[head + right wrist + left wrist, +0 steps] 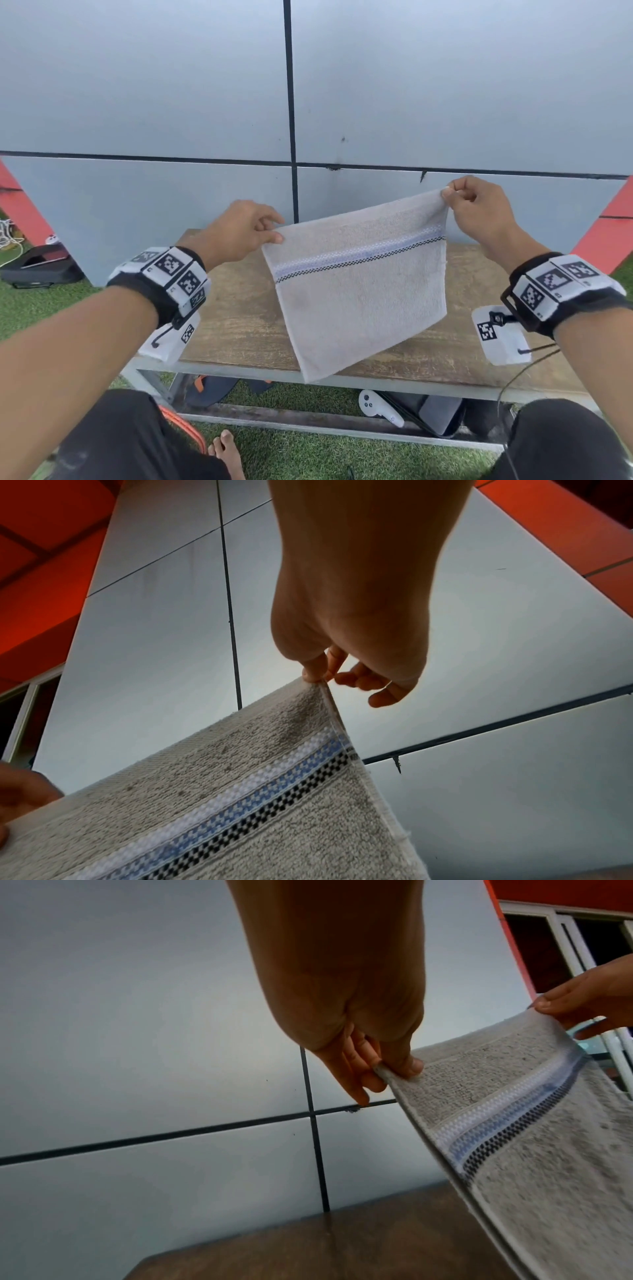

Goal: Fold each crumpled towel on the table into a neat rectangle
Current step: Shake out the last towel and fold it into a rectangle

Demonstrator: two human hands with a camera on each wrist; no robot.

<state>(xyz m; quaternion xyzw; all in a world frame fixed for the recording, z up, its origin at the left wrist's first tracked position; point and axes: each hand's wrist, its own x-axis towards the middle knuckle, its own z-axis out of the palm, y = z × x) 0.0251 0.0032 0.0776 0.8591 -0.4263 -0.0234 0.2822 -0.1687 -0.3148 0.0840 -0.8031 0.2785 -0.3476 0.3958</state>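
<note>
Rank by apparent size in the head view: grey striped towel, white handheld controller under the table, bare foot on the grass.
1. Grey striped towel, clearly largest.
2. White handheld controller and bare foot: look similar, and the foot is partly cut off, so unranked.

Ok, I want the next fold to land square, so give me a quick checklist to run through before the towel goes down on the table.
1. Left hand has a grip on its top corner: ok, thumb and fingers pinch it in the left wrist view.
2. Right hand has a grip on the other top corner: ok.
3. Top edge of the towel level: not ok, the right corner sits higher.
4. Towel hangs flat between the hands: ok, no bunching shows.
5. Layers aligned at the edges: cannot tell, only a doubled edge shows on the left side.
6. Bare table to lay it on: ok.
</note>
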